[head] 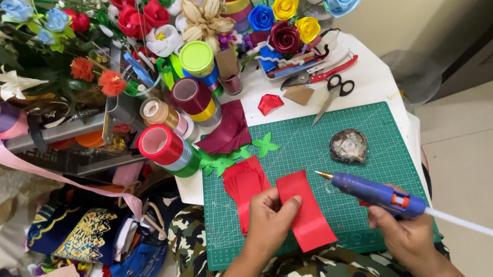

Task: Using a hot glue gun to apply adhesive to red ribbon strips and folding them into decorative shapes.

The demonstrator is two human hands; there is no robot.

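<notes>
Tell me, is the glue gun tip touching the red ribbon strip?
No, the glue gun tip hangs apart from the red ribbon strip.

Your red ribbon strip (308,213), flat and slightly angled on the green mat, near edge pinched, your blue glue gun (376,193), brass nozzle pointing left just beside the strip, white stick trailing right.
</notes>
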